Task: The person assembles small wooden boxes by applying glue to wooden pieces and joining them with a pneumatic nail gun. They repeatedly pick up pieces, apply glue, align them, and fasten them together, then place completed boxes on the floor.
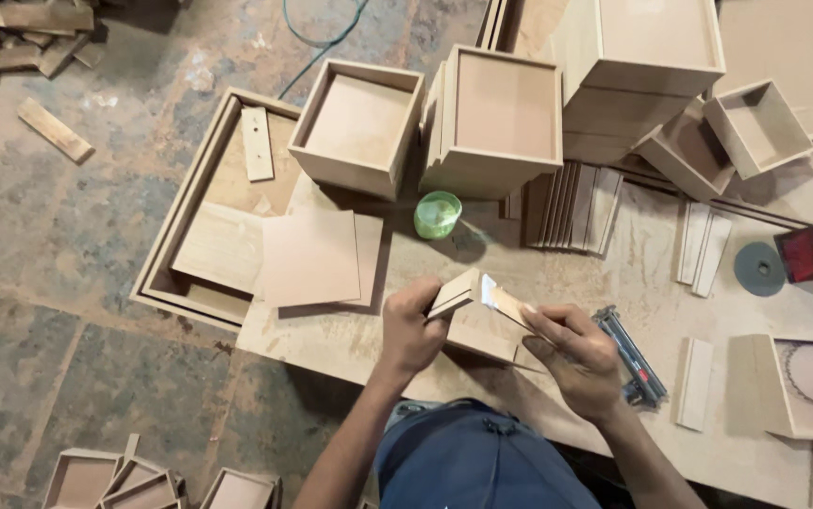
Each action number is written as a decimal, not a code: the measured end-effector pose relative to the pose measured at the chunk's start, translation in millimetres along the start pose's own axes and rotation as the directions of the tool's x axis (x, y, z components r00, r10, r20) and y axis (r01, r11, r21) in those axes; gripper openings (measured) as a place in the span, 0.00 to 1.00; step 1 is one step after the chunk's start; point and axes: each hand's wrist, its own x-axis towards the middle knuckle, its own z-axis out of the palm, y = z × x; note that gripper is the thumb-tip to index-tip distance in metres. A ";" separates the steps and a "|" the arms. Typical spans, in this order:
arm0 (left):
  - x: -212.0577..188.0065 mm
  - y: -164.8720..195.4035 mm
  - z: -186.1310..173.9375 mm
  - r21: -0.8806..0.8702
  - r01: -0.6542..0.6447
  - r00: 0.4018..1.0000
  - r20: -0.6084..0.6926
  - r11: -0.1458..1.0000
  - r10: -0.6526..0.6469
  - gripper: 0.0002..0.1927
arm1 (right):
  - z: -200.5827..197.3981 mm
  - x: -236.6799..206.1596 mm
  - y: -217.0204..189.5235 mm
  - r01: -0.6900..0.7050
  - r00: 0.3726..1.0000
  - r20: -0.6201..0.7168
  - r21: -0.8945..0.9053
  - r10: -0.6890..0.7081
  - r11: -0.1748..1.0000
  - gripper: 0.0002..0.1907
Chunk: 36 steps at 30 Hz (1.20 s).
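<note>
Small wooden panel [454, 294] held on edge above tabletop [557, 283], near front edge, white glue smear at upper end. Left hand [411, 330] fingers closed around panel's left end. Right hand [576, 358] fingers pinched on thin wooden stick [510, 303], tip touching glue patch. Green glue cup [437, 214] behind panel, well apart. Staple gun [631, 356] just beside right hand. Open wooden boxes [359, 127] stacked at tabletop rear. Flat square board [310, 256] lies left.
</note>
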 end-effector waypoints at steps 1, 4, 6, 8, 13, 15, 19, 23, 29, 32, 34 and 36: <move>-0.6 -1.0 0.4 -0.007 -0.006 1.000 0.003 1.000 0.006 0.02 | -2.9 0.7 -2.6 0.028 1.000 0.002 -0.051 -0.028 0.998 0.21; -0.7 -2.4 0.0 -0.021 -0.035 0.999 -0.002 0.999 0.035 0.03 | -9.1 4.9 -6.0 0.027 0.999 0.025 -0.092 -0.025 0.995 0.22; -1.0 -1.2 -0.6 -0.036 -0.058 0.998 -0.007 0.998 0.058 0.03 | -11.6 7.7 -4.9 0.038 0.999 0.032 -0.138 -0.034 0.990 0.22; -1.3 0.3 -1.9 -0.050 -0.064 0.998 0.012 0.997 0.065 0.03 | -14.2 9.1 -2.6 0.042 0.999 0.040 -0.168 -0.036 0.985 0.22; -3.8 -0.9 -5.0 -0.013 -0.079 0.996 0.032 0.997 0.080 0.05 | -20.5 7.3 2.9 0.038 0.999 -0.024 -0.252 -0.046 0.967 0.21; -6.0 -3.4 -5.6 -0.003 -0.106 0.994 0.028 0.994 0.107 0.04 | -20.4 5.2 2.7 0.078 0.997 0.029 -0.204 -0.073 0.976 0.21; -11.2 -7.9 -5.0 0.003 -0.115 0.992 0.048 0.993 0.114 0.03 | -17.5 -1.7 -3.0 0.079 0.997 0.044 -0.265 -0.069 0.961 0.19; -17.7 -9.2 -3.5 0.019 -0.103 0.993 0.062 0.995 0.101 0.03 | -15.2 2.0 -1.9 0.023 1.000 -0.007 -0.256 -0.025 0.966 0.18; -22.6 -11.2 -1.2 0.009 -0.030 0.999 0.016 1.000 0.030 0.04 | -16.1 -8.6 -1.8 -0.065 0.993 0.101 -0.028 0.067 0.998 0.18; -23.2 -13.1 -0.4 0.032 -0.027 1.000 -0.005 0.999 0.028 0.05 | -14.6 -17.4 -0.3 0.031 0.988 0.154 -0.028 -0.026 0.999 0.17; -24.6 -13.8 0.4 0.040 -0.009 1.000 -0.007 0.999 0.009 0.05 | -14.9 -22.8 2.3 0.020 0.975 0.222 -0.037 -0.011 0.999 0.17; -26.3 -14.1 1.5 0.037 0.021 1.000 -0.001 0.999 -0.021 0.04 | -15.4 -27.0 6.0 0.007 0.965 0.260 0.124 -0.040 0.992 0.17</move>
